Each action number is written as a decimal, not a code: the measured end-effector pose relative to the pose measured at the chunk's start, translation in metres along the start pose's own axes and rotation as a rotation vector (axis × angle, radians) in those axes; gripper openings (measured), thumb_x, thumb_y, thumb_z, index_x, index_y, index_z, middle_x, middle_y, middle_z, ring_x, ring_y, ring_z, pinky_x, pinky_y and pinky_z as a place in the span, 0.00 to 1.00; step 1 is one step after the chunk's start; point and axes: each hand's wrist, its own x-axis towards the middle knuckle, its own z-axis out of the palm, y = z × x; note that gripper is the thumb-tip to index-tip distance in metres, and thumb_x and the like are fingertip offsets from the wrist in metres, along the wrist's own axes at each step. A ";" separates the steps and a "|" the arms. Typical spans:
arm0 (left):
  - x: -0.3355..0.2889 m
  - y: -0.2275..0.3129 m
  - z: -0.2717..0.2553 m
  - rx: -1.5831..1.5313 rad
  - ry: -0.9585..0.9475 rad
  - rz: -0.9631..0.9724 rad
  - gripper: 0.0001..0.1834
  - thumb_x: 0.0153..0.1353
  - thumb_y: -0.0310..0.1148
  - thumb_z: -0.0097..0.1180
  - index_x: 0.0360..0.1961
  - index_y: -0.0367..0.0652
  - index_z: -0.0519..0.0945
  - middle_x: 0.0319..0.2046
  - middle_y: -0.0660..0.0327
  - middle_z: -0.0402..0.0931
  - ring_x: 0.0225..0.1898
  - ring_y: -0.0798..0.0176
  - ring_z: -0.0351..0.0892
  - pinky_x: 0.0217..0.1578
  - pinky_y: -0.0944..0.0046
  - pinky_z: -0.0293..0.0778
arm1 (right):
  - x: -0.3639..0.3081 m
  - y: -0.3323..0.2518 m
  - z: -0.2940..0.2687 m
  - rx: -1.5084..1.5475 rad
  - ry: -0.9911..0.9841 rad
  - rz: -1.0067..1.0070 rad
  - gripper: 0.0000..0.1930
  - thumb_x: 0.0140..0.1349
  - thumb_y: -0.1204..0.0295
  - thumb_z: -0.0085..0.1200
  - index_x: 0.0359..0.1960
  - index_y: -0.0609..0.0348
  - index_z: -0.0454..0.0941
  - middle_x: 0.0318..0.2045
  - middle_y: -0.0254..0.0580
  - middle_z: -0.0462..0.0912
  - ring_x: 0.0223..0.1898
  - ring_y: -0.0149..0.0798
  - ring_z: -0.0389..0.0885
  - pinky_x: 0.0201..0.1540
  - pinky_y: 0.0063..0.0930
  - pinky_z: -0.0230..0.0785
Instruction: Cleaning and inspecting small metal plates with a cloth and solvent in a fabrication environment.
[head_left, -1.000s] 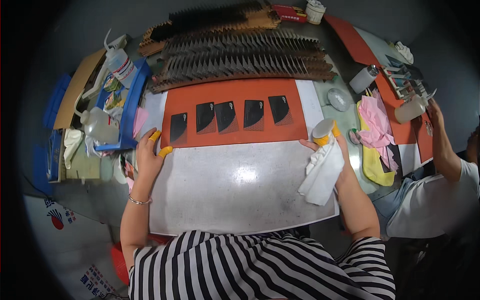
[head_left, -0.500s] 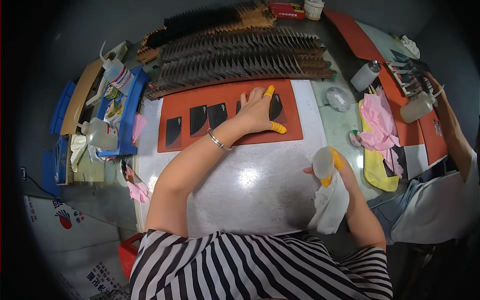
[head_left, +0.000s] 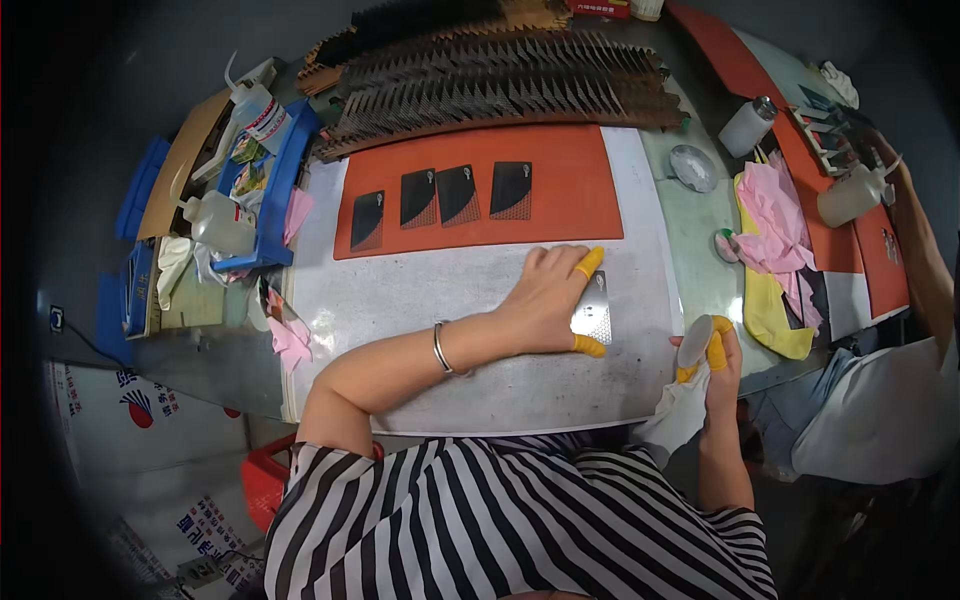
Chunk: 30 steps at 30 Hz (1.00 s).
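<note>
Left fingers [head_left: 591,263]: spread — one card [head_left: 598,305] held between
Right fingers [head_left: 716,350]: curled — gripping disc [head_left: 693,342] and cloth [head_left: 677,408]
Mat [head_left: 573,190]: four cards [head_left: 458,196]

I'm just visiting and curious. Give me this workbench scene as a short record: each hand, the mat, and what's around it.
Left hand: thumb and a finger at opposite edges of a patterned card, over a pale sheet
Right hand: holding a round pale object and a white cloth
Red mat: four dark cards
Behind mat: rows of dark upright pieces
Left side: blue tray, squeeze bottles
Right side: pink cloth, yellow cloth, another person's arm
</note>
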 end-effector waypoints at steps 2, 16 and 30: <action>0.011 -0.025 -0.022 0.089 0.102 -0.017 0.56 0.31 0.52 0.68 0.58 0.32 0.56 0.55 0.45 0.56 0.60 0.47 0.51 0.57 0.46 0.46 | 0.004 -0.004 0.002 -0.072 -0.031 -0.026 0.13 0.64 0.64 0.44 0.43 0.59 0.65 0.29 0.50 0.79 0.23 0.30 0.76 0.24 0.19 0.66; -0.026 -0.039 -0.057 0.060 -0.037 -0.119 0.55 0.32 0.48 0.68 0.59 0.33 0.54 0.50 0.47 0.58 0.54 0.49 0.57 0.55 0.56 0.52 | 0.001 -0.003 0.010 -0.079 0.014 -0.023 0.13 0.63 0.65 0.45 0.43 0.60 0.65 0.27 0.47 0.79 0.22 0.32 0.77 0.24 0.19 0.67; -0.004 -0.151 -0.096 0.247 -0.131 -0.336 0.57 0.31 0.53 0.69 0.60 0.35 0.55 0.53 0.49 0.56 0.57 0.49 0.54 0.59 0.56 0.46 | 0.004 0.001 0.006 -0.020 -0.022 -0.047 0.13 0.64 0.65 0.43 0.44 0.59 0.65 0.27 0.47 0.78 0.25 0.33 0.77 0.25 0.20 0.68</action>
